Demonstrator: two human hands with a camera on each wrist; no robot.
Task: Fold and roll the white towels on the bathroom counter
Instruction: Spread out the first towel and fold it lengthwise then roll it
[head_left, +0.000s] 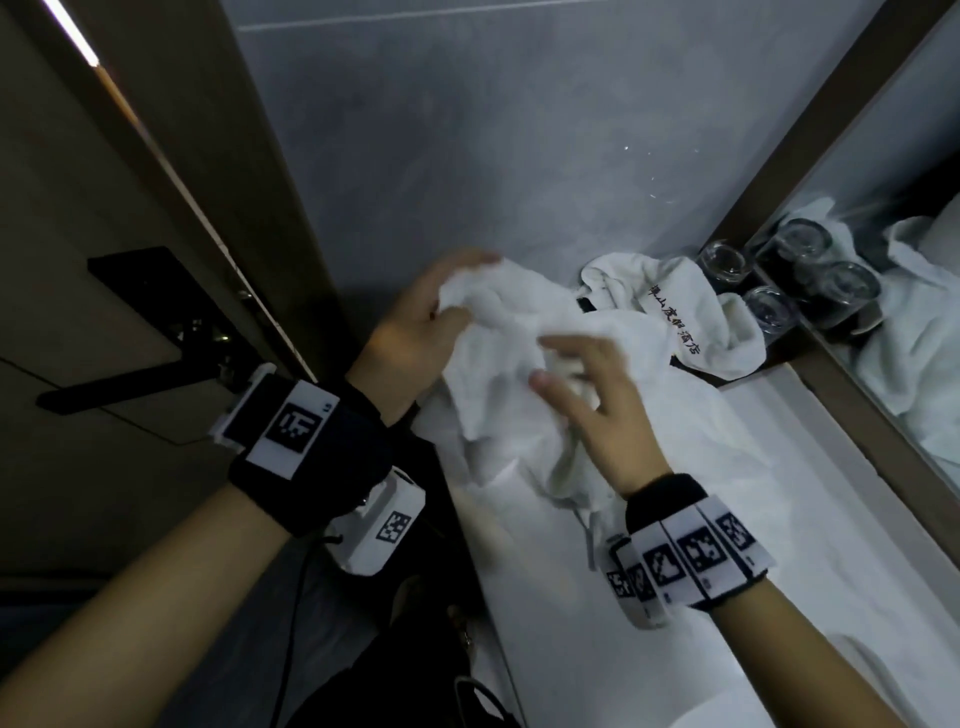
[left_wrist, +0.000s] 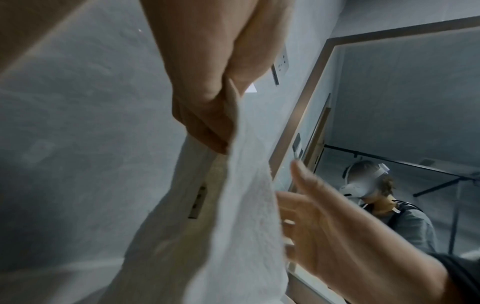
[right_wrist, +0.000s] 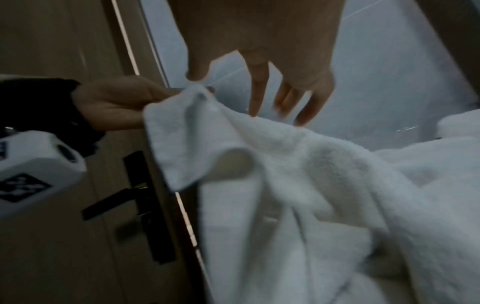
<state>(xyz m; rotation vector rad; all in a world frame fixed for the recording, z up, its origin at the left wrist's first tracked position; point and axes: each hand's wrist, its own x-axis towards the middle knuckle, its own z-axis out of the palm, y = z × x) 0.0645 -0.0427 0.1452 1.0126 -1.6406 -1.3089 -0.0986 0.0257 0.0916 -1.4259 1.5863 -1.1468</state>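
A crumpled white towel (head_left: 519, 364) hangs lifted above the white counter (head_left: 805, 493). My left hand (head_left: 457, 299) pinches its top corner between thumb and fingers; the left wrist view shows that left hand (left_wrist: 210, 123) with the towel (left_wrist: 239, 216) draping down from it. My right hand (head_left: 558, 366) hovers open with spread fingers at the towel's front. In the right wrist view the right hand (right_wrist: 262, 98) has its fingertips (right_wrist: 254, 109) at the fold of the towel (right_wrist: 298, 174), holding nothing. A second white towel (head_left: 670, 306) with black lettering lies bunched at the back.
Clear glasses (head_left: 727, 262) stand at the back right, against a framed mirror (head_left: 883, 312) along the right side. A door with a black handle (head_left: 130, 338) is close on the left. A grey tiled wall (head_left: 467, 130) rises behind the counter.
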